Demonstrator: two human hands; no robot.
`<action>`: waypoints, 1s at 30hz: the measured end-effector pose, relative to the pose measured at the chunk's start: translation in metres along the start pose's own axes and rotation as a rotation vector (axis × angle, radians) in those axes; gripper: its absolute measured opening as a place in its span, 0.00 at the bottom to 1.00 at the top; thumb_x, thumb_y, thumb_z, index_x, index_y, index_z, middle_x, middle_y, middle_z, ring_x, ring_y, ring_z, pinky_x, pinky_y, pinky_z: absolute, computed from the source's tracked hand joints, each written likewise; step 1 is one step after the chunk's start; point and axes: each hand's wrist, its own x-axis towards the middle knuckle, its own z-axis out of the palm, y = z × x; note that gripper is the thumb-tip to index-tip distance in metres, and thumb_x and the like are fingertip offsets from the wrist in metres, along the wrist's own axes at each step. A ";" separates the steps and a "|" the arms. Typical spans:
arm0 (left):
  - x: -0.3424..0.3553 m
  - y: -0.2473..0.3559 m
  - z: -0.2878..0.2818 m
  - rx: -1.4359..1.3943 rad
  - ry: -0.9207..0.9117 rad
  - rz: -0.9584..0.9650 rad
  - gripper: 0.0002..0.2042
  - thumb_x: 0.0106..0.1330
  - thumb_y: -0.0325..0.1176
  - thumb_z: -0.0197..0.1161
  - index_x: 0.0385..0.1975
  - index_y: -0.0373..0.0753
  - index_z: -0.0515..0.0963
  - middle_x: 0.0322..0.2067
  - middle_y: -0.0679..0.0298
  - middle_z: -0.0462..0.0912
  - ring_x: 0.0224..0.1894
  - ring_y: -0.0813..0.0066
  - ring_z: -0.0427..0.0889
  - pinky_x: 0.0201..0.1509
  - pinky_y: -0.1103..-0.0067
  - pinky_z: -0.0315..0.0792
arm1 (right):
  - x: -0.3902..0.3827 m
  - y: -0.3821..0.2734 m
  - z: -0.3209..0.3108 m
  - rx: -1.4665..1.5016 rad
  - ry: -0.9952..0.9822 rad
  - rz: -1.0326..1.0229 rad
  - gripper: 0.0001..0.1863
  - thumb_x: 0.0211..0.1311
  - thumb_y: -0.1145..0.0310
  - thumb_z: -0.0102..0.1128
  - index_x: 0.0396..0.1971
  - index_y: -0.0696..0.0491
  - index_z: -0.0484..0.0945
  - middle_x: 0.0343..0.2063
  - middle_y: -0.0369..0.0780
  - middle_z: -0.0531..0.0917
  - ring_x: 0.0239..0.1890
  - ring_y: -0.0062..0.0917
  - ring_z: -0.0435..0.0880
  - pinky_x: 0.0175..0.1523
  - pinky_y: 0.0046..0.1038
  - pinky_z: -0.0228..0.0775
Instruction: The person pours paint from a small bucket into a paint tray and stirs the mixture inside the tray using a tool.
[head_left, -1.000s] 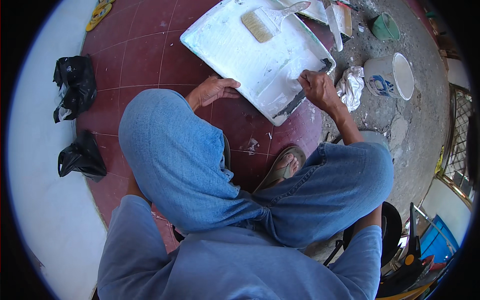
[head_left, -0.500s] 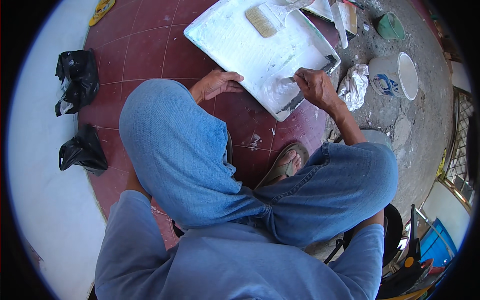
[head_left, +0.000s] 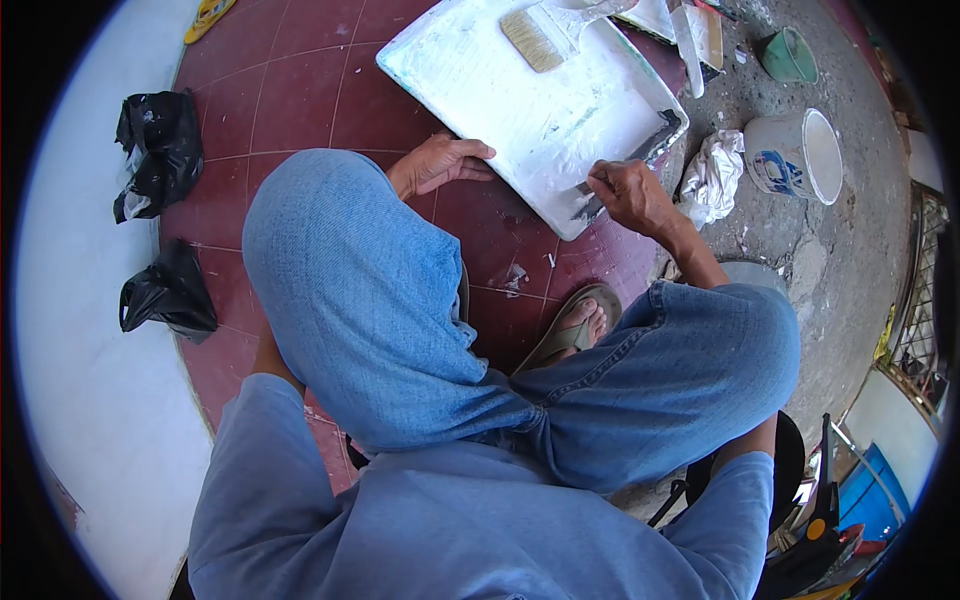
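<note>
A white, paint-coated tray (head_left: pixel 480 75) lies tilted away from my knees over the red tiles. My left hand (head_left: pixel 445 165) holds its near left edge, thumb along the rim and fingers lower down. At the near right corner, my right hand (head_left: pixel 632 195) is closed in a pinch on a small thin tool (head_left: pixel 584 188), mostly hidden by the fingers; its kind is not clear. The tool meets the tray's surface, where dark patches show through the white. Across the tray's far part rests a wide paintbrush (head_left: pixel 535 40) with pale bristles.
Right of the tray are a crumpled silvery wrapper (head_left: pixel 713 175), a white bucket (head_left: pixel 790 155) on its side and a green pot (head_left: pixel 788 55). Two black plastic bags (head_left: pixel 158 150) stand by the white wall at left. My sandalled foot (head_left: pixel 580 325) is near the tray.
My right hand has shifted slightly nearer me along the tray's corner. The glossy white smear there has thinned, and more dark surface shows. My left hand keeps its hold.
</note>
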 end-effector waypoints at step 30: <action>-0.002 -0.002 -0.002 -0.025 -0.004 0.012 0.21 0.55 0.30 0.61 0.47 0.28 0.66 0.44 0.53 0.74 0.46 0.64 0.75 0.54 0.67 0.69 | -0.012 -0.006 0.008 -0.076 0.143 -0.144 0.07 0.55 0.71 0.51 0.27 0.59 0.74 0.23 0.48 0.77 0.27 0.44 0.77 0.32 0.37 0.68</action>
